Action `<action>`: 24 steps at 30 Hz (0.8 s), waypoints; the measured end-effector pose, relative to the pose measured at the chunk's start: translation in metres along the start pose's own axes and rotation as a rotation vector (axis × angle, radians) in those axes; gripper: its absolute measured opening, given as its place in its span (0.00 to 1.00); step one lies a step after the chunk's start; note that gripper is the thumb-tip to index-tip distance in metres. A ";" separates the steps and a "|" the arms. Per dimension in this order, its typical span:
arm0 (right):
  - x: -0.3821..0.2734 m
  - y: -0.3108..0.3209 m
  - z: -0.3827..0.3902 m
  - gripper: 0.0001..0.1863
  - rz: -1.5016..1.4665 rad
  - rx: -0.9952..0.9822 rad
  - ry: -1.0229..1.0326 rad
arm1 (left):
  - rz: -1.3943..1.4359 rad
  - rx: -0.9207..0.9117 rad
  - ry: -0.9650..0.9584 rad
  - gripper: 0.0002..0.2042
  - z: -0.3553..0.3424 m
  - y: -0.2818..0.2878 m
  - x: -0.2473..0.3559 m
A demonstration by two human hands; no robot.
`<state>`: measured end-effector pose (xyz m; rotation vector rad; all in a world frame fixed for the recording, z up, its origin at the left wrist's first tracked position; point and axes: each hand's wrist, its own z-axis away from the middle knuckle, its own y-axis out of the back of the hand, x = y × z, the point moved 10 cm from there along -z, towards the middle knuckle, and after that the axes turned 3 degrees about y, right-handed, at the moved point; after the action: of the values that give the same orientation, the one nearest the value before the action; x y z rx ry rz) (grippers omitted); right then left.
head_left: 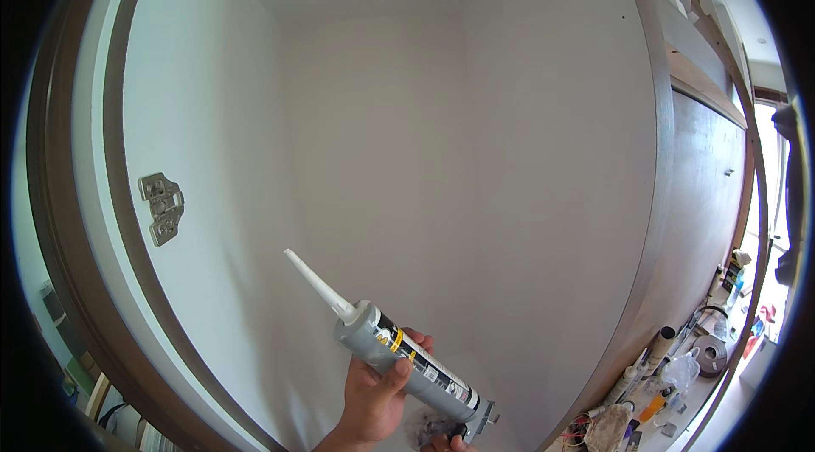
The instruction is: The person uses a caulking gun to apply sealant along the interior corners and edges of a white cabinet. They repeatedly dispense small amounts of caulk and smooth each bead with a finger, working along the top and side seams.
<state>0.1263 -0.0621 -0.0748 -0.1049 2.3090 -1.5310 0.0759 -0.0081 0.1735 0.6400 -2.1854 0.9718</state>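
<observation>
A grey sealant cartridge [429, 370] with a black and yellow label is held at a slant in the near middle of the scene, inside a white, box-like recess. It is gripped around the body by the left hand [373, 401], with the thumb pressed along the near side and the fingertips [426, 342] curled over from the far side. A long, tapering white nozzle [318, 282] is pointed up and to the left, its tip well apart from the far wall [373, 129]. At the lower right end of the cartridge, a metal fitting [486, 420] is seen.

Just below that fitting, the right hand [450, 443] is largely cut off by the near edge of the view; whether it is closed on anything cannot be told.

A silver hinge plate [162, 208] is fixed to the left panel [204, 112], near its brown-edged front. The recess is bounded on the right by a plain white panel [560, 155]. Beyond it, at the near right, a coiled roll [711, 355], a clear plastic bag [680, 372] and a dark-ended tube [659, 346] are crowded together among other small items.
</observation>
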 end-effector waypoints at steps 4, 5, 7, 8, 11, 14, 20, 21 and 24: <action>0.002 0.009 -0.001 0.28 -0.057 0.110 -0.020 | 0.038 -0.090 -0.006 0.29 -0.001 -0.002 -0.003; 0.001 0.001 -0.001 0.28 -0.019 0.039 -0.015 | 0.021 -0.101 0.016 0.29 -0.001 -0.002 -0.005; -0.002 -0.016 0.001 0.28 0.057 -0.105 -0.008 | -0.002 -0.115 0.047 0.29 -0.001 -0.002 -0.007; -0.003 -0.013 0.001 0.29 0.069 -0.064 -0.006 | -0.020 -0.109 0.057 0.29 0.000 -0.001 -0.008; -0.008 -0.013 0.002 0.29 0.106 0.017 0.003 | -0.050 -0.108 0.095 0.28 0.001 -0.001 -0.011; -0.006 -0.031 0.000 0.29 0.046 -0.059 -0.029 | -0.069 -0.115 0.103 0.28 0.001 -0.002 -0.012; -0.014 -0.032 0.005 0.28 0.114 -0.080 0.014 | -0.078 -0.110 0.116 0.28 0.001 -0.001 -0.015; -0.013 -0.026 0.007 0.27 0.109 -0.084 0.011 | -0.084 -0.113 0.113 0.28 0.001 -0.001 -0.015; -0.010 0.012 0.010 0.26 0.095 0.019 -0.014 | -0.098 -0.090 0.097 0.26 0.001 0.000 -0.016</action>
<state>0.1403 -0.0637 -0.0869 -0.0011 2.2543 -1.5007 0.0861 -0.0060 0.1616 0.6377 -2.0802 0.8318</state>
